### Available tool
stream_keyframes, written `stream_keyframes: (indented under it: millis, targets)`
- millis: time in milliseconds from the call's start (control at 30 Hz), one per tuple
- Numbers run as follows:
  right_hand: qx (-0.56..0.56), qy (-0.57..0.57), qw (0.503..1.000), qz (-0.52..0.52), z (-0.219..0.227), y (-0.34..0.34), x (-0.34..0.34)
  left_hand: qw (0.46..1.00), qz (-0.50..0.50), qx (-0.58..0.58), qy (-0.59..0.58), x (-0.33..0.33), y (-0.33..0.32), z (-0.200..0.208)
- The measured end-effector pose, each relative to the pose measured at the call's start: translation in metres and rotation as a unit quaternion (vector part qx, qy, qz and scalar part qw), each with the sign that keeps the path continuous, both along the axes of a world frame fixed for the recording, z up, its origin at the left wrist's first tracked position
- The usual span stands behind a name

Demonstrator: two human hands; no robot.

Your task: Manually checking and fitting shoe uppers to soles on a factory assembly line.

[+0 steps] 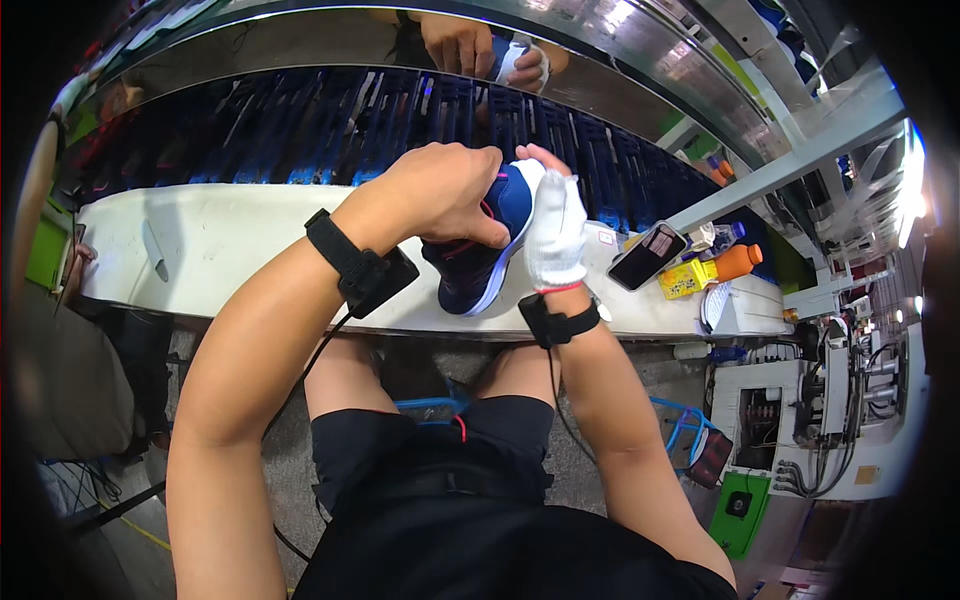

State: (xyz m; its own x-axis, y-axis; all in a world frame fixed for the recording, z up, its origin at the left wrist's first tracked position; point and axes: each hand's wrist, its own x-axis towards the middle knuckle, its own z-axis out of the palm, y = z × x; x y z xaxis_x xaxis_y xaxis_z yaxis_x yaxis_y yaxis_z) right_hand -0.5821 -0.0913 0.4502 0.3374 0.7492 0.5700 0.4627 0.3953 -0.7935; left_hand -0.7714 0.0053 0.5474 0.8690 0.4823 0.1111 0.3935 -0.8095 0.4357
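Observation:
Between my two hands is a dark blue sneaker [468, 270] with a white sole and pink trim, held tilted above the white worktop. My bare left hand [450, 195] closes over its upper, thumb pressed on the near side. My right hand [556, 228], in a white glove with some bare fingertips showing, grips the sole side near the far end. The fingers of both hands are partly hidden by the shoe. A black strap with a small box sits on each wrist.
Beyond the white worktop [240, 235] runs a dark slatted conveyor [300, 130]. To the right lie a phone [648, 256], a yellow carton [688, 279] and an orange-capped bottle [735, 262]. A pale blade-like piece [154, 250] lies left. Another person's hand [80, 262] is at the left edge.

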Motion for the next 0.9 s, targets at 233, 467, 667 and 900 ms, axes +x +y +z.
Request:
stream_keyframes:
  millis: [233,467,667,900]
  targets:
    - [-0.258,-0.003,0.962,-0.088,-0.071,-0.053,-0.018,1.0,-0.015,0.009,-0.001,0.003,0.0,0.0]
    - [-0.302,-0.018,0.951,-0.058,-0.064,-0.058,-0.017,0.999,-0.012,0.03,0.015,0.002,-0.004,0.006]
    - [-0.28,-0.081,0.956,0.033,-0.057,-0.103,-0.013,0.991,-0.098,0.083,0.044,-0.025,-0.026,0.027]
    - [0.033,-0.144,0.987,-0.055,-0.082,-0.134,-0.07,0.995,-0.088,-0.013,-0.036,-0.108,-0.116,0.029]
